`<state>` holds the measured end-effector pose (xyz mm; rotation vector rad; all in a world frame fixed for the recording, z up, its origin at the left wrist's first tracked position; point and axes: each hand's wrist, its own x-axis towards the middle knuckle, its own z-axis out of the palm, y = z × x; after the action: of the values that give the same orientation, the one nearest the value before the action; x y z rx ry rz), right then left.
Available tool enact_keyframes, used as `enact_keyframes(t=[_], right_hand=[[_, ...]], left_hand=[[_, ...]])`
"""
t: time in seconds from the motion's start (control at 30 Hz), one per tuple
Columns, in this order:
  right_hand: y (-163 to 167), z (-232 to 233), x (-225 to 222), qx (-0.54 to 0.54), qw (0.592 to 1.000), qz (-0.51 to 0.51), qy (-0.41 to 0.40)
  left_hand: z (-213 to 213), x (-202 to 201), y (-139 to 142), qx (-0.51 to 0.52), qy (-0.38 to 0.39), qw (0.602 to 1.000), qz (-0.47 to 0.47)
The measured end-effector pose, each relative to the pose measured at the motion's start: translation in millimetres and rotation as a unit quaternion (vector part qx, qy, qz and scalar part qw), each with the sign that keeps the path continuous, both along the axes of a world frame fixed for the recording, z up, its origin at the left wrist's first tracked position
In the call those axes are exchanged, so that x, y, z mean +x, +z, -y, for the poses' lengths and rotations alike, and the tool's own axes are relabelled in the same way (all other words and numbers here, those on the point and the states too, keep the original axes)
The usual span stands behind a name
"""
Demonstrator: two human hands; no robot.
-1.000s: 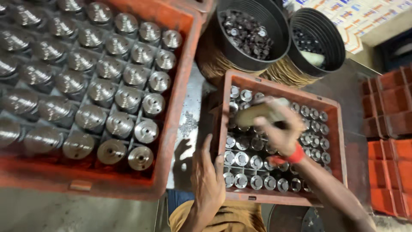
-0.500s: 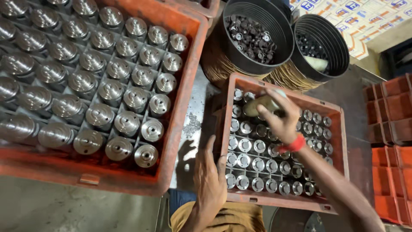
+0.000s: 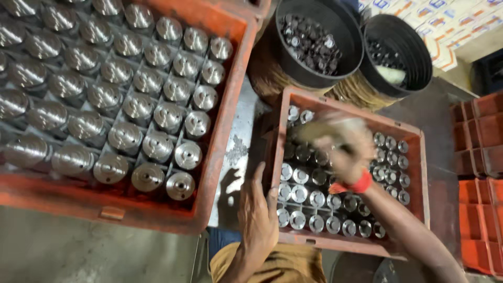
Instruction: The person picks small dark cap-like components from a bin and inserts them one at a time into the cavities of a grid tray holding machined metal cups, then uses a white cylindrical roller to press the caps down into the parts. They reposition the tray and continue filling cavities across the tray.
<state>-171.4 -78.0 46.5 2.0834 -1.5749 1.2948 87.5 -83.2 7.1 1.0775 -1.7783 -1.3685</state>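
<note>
Blurred cylinder, apparently within right-hand fingers, above crate.

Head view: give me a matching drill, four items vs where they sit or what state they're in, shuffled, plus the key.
Items
1. left hand
2. right hand
3. large orange crate
4. two black tubs

Places or states
A. at the top, holding small dark parts
B. resting on the near left wall of the small orange crate
C. blurred, over the small crate's rows of metal parts, red band at the wrist
D. on the left, filled with shiny metal cylinders in a divider grid

Pairs: 1-B, 2-C, 3-D, 4-A
</note>
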Motion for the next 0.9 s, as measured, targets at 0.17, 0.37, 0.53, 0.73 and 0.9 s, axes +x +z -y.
enact_keyframes(t=[0.17,0.37,0.53,0.73,0.9], right_hand=[[11,-3,18,0.023,0.986,0.157,-0.046],[7,-19,22,0.112,0.990,0.080,0.005],[13,-42,13,0.025,0.987,0.153,-0.046],[16,-71,18,0.093,0.991,0.099,-0.016],[3,-85,27,0.167,0.985,-0.021,0.049]], left_hand=[[0,-1,-2,-0.011,-0.008,1.000,0.004],[-1,-3,-4,-0.028,0.006,1.000,0.003],[0,-1,-4,-0.023,0.006,1.000,-0.016],[-1,1,-3,-0.013,0.002,1.000,0.000],[-1,-1,-3,-0.015,0.009,1.000,-0.009]])
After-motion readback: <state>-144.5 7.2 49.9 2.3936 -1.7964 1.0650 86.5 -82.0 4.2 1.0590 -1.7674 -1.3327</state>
